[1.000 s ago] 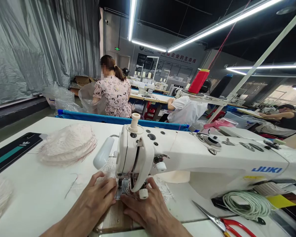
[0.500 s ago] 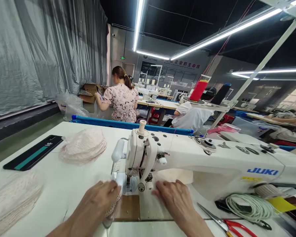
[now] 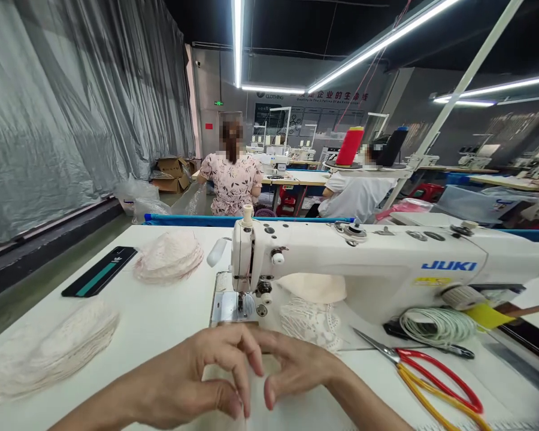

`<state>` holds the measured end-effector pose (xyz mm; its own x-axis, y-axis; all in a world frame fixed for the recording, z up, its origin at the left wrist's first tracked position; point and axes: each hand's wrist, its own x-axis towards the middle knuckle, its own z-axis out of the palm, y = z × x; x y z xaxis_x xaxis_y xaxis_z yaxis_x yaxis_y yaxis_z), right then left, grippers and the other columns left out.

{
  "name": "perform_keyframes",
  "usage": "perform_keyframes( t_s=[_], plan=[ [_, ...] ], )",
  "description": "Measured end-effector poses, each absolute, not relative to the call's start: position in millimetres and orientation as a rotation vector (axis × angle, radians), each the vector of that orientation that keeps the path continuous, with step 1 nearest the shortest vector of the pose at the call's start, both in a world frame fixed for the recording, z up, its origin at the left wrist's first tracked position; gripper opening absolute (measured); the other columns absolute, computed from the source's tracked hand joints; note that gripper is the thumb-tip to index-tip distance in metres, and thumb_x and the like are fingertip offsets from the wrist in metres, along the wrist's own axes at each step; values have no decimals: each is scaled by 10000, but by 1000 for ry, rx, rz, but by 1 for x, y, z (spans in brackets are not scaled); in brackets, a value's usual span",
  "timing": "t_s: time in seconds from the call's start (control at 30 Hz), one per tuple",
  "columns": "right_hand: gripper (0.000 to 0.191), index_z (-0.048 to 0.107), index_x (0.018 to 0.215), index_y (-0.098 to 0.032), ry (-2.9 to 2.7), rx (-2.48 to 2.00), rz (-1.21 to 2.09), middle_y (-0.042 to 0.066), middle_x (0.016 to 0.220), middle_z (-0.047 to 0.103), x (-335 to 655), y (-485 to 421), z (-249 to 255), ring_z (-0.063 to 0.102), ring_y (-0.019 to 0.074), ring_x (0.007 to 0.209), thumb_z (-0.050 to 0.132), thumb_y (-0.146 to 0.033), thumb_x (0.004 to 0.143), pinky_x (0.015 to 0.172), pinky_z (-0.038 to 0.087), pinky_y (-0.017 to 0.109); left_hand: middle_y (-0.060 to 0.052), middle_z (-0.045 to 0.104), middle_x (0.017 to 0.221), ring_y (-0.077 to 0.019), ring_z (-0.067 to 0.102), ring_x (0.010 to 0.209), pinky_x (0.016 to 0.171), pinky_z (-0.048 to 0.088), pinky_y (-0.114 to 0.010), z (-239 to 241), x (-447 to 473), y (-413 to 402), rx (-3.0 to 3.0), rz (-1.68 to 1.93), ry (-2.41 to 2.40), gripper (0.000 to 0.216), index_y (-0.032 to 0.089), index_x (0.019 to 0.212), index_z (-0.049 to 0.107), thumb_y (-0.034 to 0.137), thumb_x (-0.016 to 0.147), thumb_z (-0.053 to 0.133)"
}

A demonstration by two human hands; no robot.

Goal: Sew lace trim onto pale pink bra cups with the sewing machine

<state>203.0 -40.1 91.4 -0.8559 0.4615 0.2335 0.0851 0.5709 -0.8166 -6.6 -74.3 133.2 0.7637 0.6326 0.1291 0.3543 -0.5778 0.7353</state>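
My left hand (image 3: pixel 193 377) is in front of the sewing machine, its thumb tip and a finger pressed together at the table's near edge. Something pale and thin seems to show beneath that pinch, too blurred to name. My right hand (image 3: pixel 296 365) overlaps it from the other side, thumb apart from the bent fingers, with nothing visible in it. Just beyond both hands are the presser foot (image 3: pixel 240 304) and metal needle plate (image 3: pixel 224 308) of the white sewing machine (image 3: pixel 341 251). A white lace piece (image 3: pixel 312 323) lies under the machine arm, beside a smooth cream piece (image 3: pixel 317 288).
Two stacks, pale lace pieces (image 3: pixel 67 341) and pinkish pieces (image 3: pixel 168 257), lie left, near a dark phone-like slab (image 3: pixel 101 272). Scissors (image 3: pixel 393 353) with red and yellow handles and a coiled pale cord (image 3: pixel 438 326) lie right. Two co-workers sit beyond.
Both hands have moved nearer to me and come together in front of the machine. The lace piece under the arm is now uncovered. The head view has shifted.
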Motion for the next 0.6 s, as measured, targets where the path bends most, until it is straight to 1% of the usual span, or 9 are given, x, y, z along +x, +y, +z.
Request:
perform_keyframes(
  t_s=[0.07,0.1,0.13,0.2,0.27,0.37,0.43,0.5,0.6],
  plan=[
    [476,536,1111,-192,-2286,-385,1386,55,1134,588,201,-42,86,565,164,1059,551,-560,810,827,467,250,-8,600,1078,-115,594,1007,911,473,-255,136,-5,-76,2121,589,680,248,195,746,623,-25,829,544],
    [415,536,1104,-190,-2259,-461,1380,47,1102,602,202,-42,83,585,156,1019,550,-508,839,776,480,233,-23,589,1100,-119,586,1028,911,476,-262,132,-6,-73,2097,629,693,276,183,743,608,-47,843,494],
    [339,543,1089,-192,-2273,-592,1296,31,1054,620,205,-41,80,608,144,956,565,-439,858,715,484,211,-36,579,1116,-125,583,1036,896,487,-265,125,-8,-68,2105,654,717,296,178,742,597,-54,855,449],
    [211,570,1019,-193,-2348,-927,970,-11,878,645,214,-36,76,625,128,774,621,-298,843,596,459,186,-50,563,1153,-143,580,1031,847,512,-275,106,-15,-57,2226,665,814,323,187,782,605,-31,875,385],
    [130,583,946,-166,-2372,-1211,604,-11,751,620,220,-32,73,590,143,672,625,-180,823,564,427,217,-61,565,1156,-163,585,976,759,534,-284,84,-21,-45,2418,708,946,383,218,855,630,0,887,316],
    [98,576,919,-124,-2314,-1355,315,77,834,603,215,-34,68,559,206,771,516,-85,852,645,411,307,-80,592,1080,-177,578,868,669,500,-294,61,-25,-35,2631,822,1003,448,226,924,625,-32,840,268],
    [102,577,895,-149,-2391,-1221,166,82,906,598,204,-40,62,543,204,821,499,-91,865,683,405,314,-65,616,935,-176,567,818,674,445,-309,53,-23,-35,2700,907,953,414,206,853,610,-35,831,274],
    [21,571,843,-170,-2509,-1033,68,57,906,602,193,-45,54,538,184,804,558,-167,859,678,408,291,-28,614,797,-159,560,758,682,384,-313,49,-20,-37,2726,985,889,374,200,778,587,8,878,282],
    [182,558,789,-168,-2617,-974,19,48,873,604,188,-44,45,539,178,772,629,-329,836,665,413,289,21,621,716,-121,559,691,699,326,-306,42,-17,-38,2754,1059,864,405,209,748,576,101,964,251]
  ],
)
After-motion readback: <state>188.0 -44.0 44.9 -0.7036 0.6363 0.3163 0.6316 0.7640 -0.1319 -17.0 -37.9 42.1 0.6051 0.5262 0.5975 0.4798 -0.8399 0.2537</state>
